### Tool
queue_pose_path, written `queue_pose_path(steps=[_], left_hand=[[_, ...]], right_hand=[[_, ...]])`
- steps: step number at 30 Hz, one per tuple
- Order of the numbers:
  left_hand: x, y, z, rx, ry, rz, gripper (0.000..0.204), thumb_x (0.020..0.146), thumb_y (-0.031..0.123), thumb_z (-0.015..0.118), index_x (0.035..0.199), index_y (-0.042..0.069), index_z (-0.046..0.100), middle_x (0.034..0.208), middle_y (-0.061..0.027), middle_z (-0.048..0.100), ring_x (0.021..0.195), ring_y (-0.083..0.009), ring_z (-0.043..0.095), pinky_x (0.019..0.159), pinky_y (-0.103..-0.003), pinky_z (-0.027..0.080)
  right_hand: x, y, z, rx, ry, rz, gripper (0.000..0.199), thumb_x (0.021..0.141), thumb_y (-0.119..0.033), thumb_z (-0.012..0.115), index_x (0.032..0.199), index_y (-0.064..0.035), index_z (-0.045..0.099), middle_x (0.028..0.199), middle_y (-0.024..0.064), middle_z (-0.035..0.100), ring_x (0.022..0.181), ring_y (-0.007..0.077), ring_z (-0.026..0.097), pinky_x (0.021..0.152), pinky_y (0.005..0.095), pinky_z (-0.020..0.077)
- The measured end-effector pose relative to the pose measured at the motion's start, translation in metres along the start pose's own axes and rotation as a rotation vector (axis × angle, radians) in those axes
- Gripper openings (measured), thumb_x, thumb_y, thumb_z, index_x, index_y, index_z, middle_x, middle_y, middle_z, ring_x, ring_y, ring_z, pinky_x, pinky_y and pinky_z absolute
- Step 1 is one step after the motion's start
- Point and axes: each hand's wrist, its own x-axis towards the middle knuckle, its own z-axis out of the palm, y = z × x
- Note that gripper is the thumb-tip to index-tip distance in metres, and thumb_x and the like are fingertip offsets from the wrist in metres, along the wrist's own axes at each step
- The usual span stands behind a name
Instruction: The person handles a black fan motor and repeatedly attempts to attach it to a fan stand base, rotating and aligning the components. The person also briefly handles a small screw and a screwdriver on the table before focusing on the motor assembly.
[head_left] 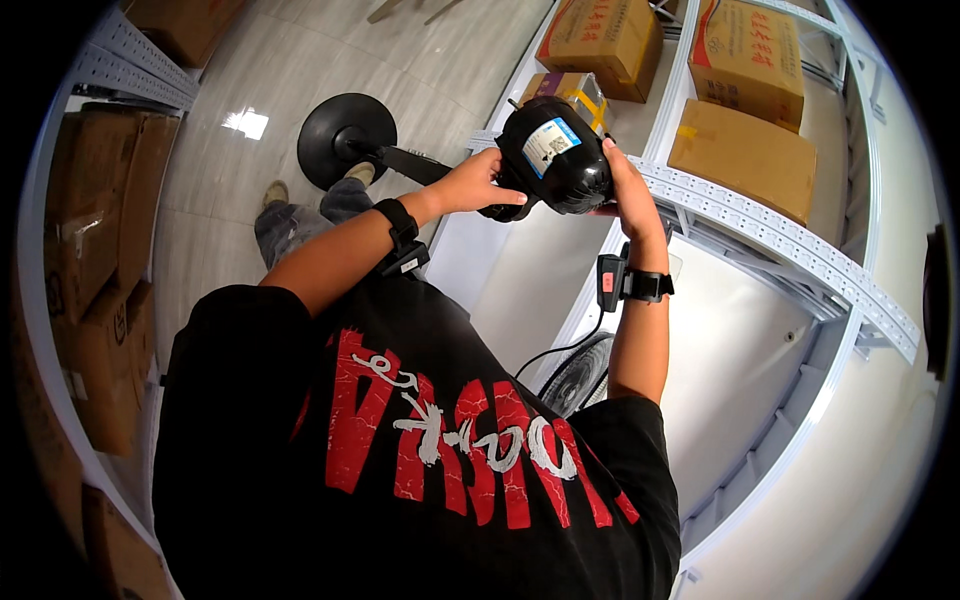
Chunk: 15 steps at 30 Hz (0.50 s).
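Observation:
A black, rounded motor housing (575, 188) with a white and blue label hangs in front of me, tilted, a thin shaft-like tip at its far left. It looks like the head of a stand fan. My left hand (478, 186) is closed around its lower left side, the thumb over a black neck piece (497, 212). Against the right side of the housing, my right hand (627, 190) presses with its palm; its fingertips are partly hidden. A black pole (410, 164) runs from near my left hand to a round black base (320, 125) on the floor.
White metal shelving (740, 208) holds cardboard boxes (745, 160) beyond my right hand. A round fan grille (580, 375) shows behind my right forearm. More cartons (85, 220) are stacked on the left. A cable (560, 348) hangs from the right wrist device.

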Motion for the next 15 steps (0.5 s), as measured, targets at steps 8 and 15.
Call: queue_pose_path(steps=[8,15], left_hand=[[0.001,-0.009,0.001,-0.067,-0.010,0.007,0.056,0.076,0.006,0.080,0.123,0.000,0.049,0.116,-0.0088,0.063,0.109,-0.0180,0.060,0.097,-0.033,0.044],[0.004,0.002,-0.009,-0.061,-0.079,-0.001,0.056,0.077,0.004,0.078,0.125,0.000,0.048,0.120,-0.0095,0.061,0.114,-0.0186,0.057,0.101,-0.034,0.043]], right_hand=[[-0.012,-0.006,0.017,-0.045,0.136,-0.064,0.073,0.090,-0.060,0.050,0.118,0.0060,0.061,0.096,0.0181,0.067,0.077,0.0235,0.068,0.057,0.0319,0.0558],[-0.023,0.001,0.015,0.007,0.150,-0.114,0.072,0.090,-0.057,0.053,0.122,0.0066,0.057,0.101,0.0210,0.067,0.082,0.0262,0.068,0.066,0.0307,0.0546]])
